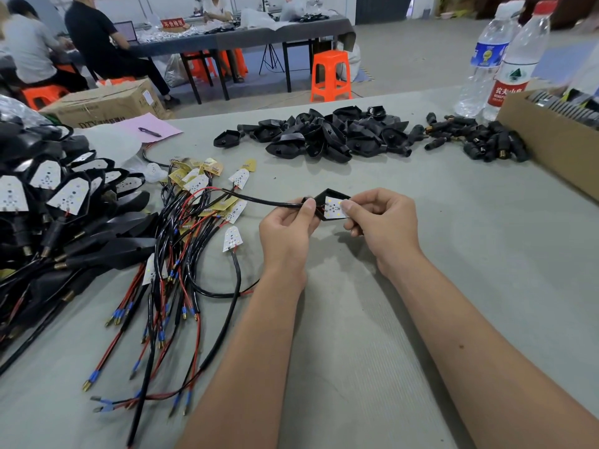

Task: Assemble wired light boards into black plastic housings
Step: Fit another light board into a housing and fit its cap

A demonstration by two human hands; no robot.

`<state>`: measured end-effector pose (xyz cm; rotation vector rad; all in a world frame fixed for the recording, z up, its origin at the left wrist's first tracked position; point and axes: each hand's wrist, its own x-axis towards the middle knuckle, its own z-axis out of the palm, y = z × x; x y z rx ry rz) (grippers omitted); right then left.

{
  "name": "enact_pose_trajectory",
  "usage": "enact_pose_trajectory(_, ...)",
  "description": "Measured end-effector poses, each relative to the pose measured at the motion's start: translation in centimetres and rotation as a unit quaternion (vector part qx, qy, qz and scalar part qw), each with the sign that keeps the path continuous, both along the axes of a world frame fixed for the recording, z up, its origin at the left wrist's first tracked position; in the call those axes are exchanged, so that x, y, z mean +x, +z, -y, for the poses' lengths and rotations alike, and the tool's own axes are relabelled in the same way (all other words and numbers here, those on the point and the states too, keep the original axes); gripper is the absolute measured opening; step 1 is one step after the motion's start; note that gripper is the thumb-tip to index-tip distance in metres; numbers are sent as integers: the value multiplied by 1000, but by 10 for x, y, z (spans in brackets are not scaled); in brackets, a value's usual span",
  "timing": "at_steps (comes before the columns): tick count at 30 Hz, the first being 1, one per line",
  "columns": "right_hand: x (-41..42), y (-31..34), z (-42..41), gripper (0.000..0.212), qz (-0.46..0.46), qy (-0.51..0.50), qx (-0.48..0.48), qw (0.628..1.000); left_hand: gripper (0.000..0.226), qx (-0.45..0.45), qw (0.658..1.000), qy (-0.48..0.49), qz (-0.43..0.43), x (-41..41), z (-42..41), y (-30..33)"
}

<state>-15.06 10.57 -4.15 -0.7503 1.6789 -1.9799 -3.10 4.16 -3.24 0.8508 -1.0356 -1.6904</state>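
Observation:
Above the grey table, both hands hold a black plastic housing (328, 195) with a white light board (334, 210) lying in it. My left hand (287, 230) pinches the narrow end, where a black cable (259, 199) leaves toward the left. My right hand (381, 222) grips the wide end, its thumb pressing on the board. Loose wired boards (197, 222) with red and black leads lie in a tangle at left. A heap of finished housings (48, 205) fills the far left. Empty black housings (324, 134) are piled at the back centre.
Small black connectors (479, 140) lie beside a cardboard box (557, 147) at right. Two water bottles (499, 59) stand behind them. A pink sheet with a pen (149, 131) lies at back left. People sit at another table beyond, near an orange stool (330, 76).

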Motion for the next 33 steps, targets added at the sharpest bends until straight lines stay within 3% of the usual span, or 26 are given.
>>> enact_pose_trajectory(5,3,4,-3,9,-36,-22,0,999,18,17,1000,-22,-9,0,2,2)
enact_pose_trajectory(10,2,2,-5,16,-179,-92,59,978,14,16,999,-37,-4,3,3,2)
enact_pose_trajectory(13,-2,4,-8,31,-135,-66,78,986,18,11,999,-43,-7,5,1,3)
enact_pose_trajectory(17,-11,9,-11,15,-8,92,37,995,12,26,997,-63,-28,9,2,6)
enact_pose_trajectory(19,-15,9,-12,11,17,118,22,993,11,33,996,-71,-34,10,2,8)
enact_pose_trajectory(22,-19,10,-14,10,36,117,21,992,16,50,997,-44,-49,11,4,10)
enact_pose_trajectory(26,-26,12,-17,10,40,112,21,993,34,109,984,26,-141,24,18,16)
enact_pose_trajectory(33,-28,13,-20,9,5,149,79,986,34,123,967,93,-203,48,41,23)
